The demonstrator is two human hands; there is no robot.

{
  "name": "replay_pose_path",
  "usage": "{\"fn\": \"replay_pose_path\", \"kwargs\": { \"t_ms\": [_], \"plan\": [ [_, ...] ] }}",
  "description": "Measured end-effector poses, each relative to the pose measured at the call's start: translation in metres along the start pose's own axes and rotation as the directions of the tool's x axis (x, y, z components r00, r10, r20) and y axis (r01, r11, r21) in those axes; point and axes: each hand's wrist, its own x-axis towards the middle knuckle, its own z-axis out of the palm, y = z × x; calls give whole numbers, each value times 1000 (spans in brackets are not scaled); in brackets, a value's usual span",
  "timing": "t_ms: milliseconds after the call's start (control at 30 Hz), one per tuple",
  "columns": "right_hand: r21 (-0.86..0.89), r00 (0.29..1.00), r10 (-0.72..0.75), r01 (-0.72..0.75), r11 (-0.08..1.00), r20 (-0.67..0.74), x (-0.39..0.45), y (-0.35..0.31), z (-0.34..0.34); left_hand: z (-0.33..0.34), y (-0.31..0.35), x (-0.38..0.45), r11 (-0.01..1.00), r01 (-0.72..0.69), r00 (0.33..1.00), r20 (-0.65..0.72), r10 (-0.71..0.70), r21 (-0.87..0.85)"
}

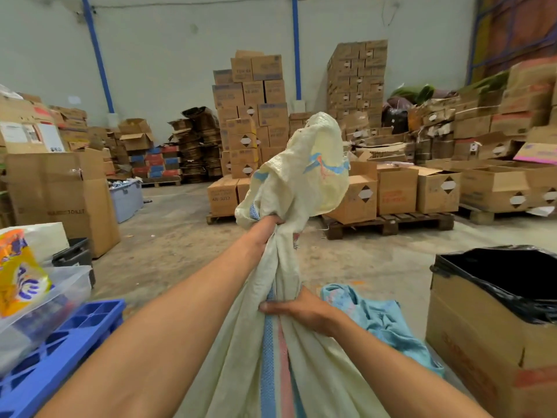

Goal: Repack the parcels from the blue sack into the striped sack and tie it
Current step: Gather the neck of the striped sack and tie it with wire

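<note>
From the head camera, I see both my arms stretched forward over the striped sack [271,342], which stands right in front of me and fills the lower middle of the view. It is pale cream woven cloth with a blue and a pink stripe running up its side.

My left hand [266,226] is higher and farther from me. Its fingers are closed tight around the gathered neck of the sack, and the loose top of the cloth rises above my fist and flops over to the right. My right hand [297,310] is lower and nearer. It lies on the sack below the neck, with the thumb across the bunched cloth and the fingers wrapped to the far side, so it also squeezes the fabric together.

The blue sack [373,315] lies crumpled on the floor just right of the striped one, partly behind my right forearm. I cannot tell if any parcel is inside.

At the right stands a cardboard box [488,351] lined with a black bag. At the left is a blue plastic crate [75,336], with a clear plastic tub [60,285] on it.
</note>
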Motion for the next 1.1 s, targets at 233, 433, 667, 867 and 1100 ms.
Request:
{"fn": "replay_pose_path", "kwargs": {
  "t_ms": [233, 433, 667, 867, 1100],
  "plan": [
    [352, 959, 250, -191, 916, -133, 15, 22, 7, -40, -12, 18, 859, 260, 965, -94, -244, 441],
    [503, 879, 433, -288, 815, -199, 67, 49, -8, -110, -61, -14, 499, 112, 888, 139, -438, 860],
    [386, 852, 509, -432, 815, -121, 60, 13, 15, -94, -217, -52, 855, -58, 948, 298, -115, 515],
    [398, 818, 555, -464, 791, -149, 81, -14, 13, -65, -207, -44, 968, -19, 960, 276, -54, 252],
    [420, 839, 503, -388, 820, -207, 79, -37, -6, -51, -199, -34, 987, 147, 941, 298, -160, 63]
  ]
}}
